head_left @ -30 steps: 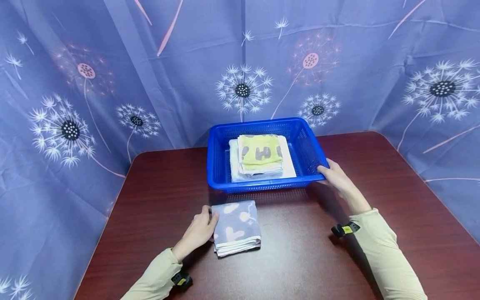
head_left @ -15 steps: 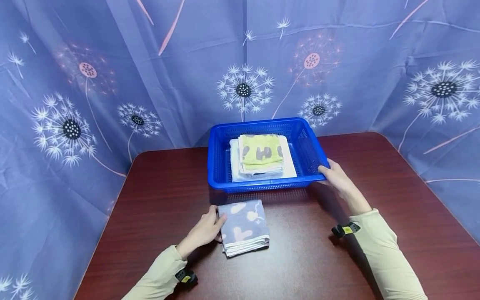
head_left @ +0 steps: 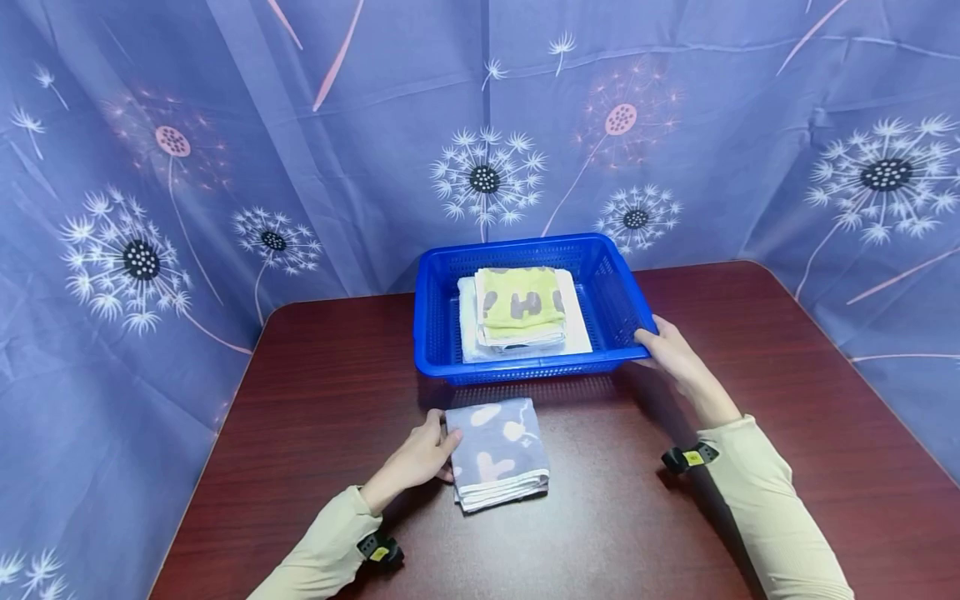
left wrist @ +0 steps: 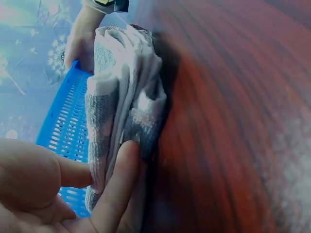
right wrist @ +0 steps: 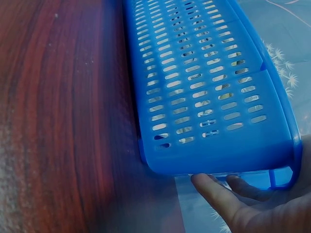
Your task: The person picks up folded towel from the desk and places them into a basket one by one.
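A folded grey-blue towel (head_left: 498, 454) with pale shapes and white hemmed edges lies on the table in front of the basket. My left hand (head_left: 420, 454) pinches its left edge, thumb on top and fingers at the side. In the left wrist view the towel's stacked layers (left wrist: 126, 82) show between thumb and finger. The blue plastic basket (head_left: 517, 367) has slotted walls. At its front right corner my right hand (head_left: 678, 358) grips the rim, thumb over the top. Fingertips (right wrist: 199, 182) reach under that end in the right wrist view.
Inside the basket is a stack of folded towels, a yellow-green one (head_left: 521, 304) with grey shapes on top of white and pale ones. The dark red wooden table (head_left: 322, 367) meets a blue dandelion-print curtain (head_left: 360, 167) behind and at both sides.
My left hand has shifted the grey-blue towel to the right along the table, sliding it under the basket's front middle in the head view. My right hand and the basket have stayed put.
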Available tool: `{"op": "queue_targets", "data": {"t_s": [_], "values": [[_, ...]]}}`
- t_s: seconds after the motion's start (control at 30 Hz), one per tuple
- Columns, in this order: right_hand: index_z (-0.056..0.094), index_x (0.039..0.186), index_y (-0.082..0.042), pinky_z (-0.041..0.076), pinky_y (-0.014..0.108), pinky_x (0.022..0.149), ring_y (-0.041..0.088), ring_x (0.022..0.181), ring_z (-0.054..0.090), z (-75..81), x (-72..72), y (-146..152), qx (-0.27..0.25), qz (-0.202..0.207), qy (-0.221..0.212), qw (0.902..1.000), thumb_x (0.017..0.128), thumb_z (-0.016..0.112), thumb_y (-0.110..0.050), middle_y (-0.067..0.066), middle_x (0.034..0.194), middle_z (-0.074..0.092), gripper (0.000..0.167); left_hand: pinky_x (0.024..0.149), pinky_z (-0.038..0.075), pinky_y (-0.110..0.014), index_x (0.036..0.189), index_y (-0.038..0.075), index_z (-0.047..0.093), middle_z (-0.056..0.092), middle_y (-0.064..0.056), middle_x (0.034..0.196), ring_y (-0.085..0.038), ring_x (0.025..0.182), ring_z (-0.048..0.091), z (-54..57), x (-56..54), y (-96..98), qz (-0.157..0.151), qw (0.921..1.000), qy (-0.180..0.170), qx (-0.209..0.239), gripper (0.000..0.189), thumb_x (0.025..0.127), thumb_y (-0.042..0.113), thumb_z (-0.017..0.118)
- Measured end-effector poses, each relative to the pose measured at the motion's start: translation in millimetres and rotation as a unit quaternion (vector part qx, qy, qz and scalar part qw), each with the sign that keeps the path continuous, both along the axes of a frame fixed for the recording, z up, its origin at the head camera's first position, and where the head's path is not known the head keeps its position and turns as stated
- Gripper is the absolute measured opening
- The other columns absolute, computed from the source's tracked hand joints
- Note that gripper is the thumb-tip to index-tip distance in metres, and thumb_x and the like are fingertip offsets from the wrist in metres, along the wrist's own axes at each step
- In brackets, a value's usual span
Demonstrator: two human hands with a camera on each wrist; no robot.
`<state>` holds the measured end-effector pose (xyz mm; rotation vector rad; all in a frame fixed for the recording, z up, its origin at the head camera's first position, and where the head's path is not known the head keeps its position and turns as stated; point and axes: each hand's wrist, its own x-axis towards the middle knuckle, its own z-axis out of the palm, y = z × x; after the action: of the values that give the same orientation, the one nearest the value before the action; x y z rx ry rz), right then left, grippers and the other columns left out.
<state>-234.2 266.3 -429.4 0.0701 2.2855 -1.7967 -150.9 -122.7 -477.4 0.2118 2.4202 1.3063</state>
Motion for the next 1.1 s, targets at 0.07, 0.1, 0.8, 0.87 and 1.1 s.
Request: {"op": "queue_targets", "data": {"t_s": [0.07,0.1,0.8,0.87,1.1], "values": [[0.010,0.149,0.011,0.053,0.016,0.078,-0.001,0.087,0.058,0.0,-0.3,0.0,-0.004,0.000,0.000,1.0000,0.097,0.033,-0.009,0.038,0.146,0.030,0.060,0.051,0.053,-0.027,0.133,-0.011,0.032,0.057,-0.009,0.073,-0.015,0.051,0.065,0.0,0.0,1.4,0.001,1.0000,0.001,-0.005,0.047,0.101,0.019,0.048],[0.010,0.149,0.011,0.053,0.016,0.078,-0.002,0.087,0.058,0.1,-0.4,-0.2,-0.004,0.001,0.000,1.0000,0.097,0.033,-0.009,0.038,0.146,0.030,0.060,0.051,0.053,-0.027,0.133,-0.011,0.032,0.057,-0.009,0.073,-0.015,0.051,0.065,0.2,0.1,2.2,0.001,1.0000,0.000,-0.004,0.047,0.101,0.019,0.048],[0.011,0.149,0.011,0.053,0.014,0.076,-0.002,0.086,0.058,0.4,1.1,-2.2,-0.019,-0.004,0.000,0.9998,0.097,0.032,-0.007,0.037,0.144,0.031,0.058,0.048,0.052,-0.026,0.113,-0.007,0.042,0.057,-0.009,0.066,-0.013,0.043,0.061,-3.5,-6.1,25.0,0.001,0.9985,0.044,-0.032,0.030,0.102,0.022,0.044],[0.011,0.149,0.011,0.053,0.014,0.076,-0.002,0.087,0.058,0.1,0.7,-2.0,-0.021,-0.003,0.000,0.9998,0.097,0.031,-0.007,0.038,0.145,0.030,0.058,0.048,0.052,-0.026,0.110,-0.007,0.042,0.057,-0.009,0.068,-0.013,0.043,0.062,-3.0,-6.4,27.1,0.003,0.9987,0.039,-0.031,0.030,0.102,0.022,0.044],[0.011,0.149,0.011,0.053,0.015,0.076,-0.001,0.089,0.058,-0.6,0.3,-1.8,-0.013,-0.006,-0.003,0.9999,0.096,0.032,-0.007,0.037,0.146,0.030,0.059,0.053,0.053,-0.025,0.107,-0.006,0.044,0.057,-0.008,0.069,-0.016,0.047,0.065,-2.4,-6.0,29.8,0.001,0.9992,0.029,-0.026,0.030,0.100,0.023,0.047]]}}
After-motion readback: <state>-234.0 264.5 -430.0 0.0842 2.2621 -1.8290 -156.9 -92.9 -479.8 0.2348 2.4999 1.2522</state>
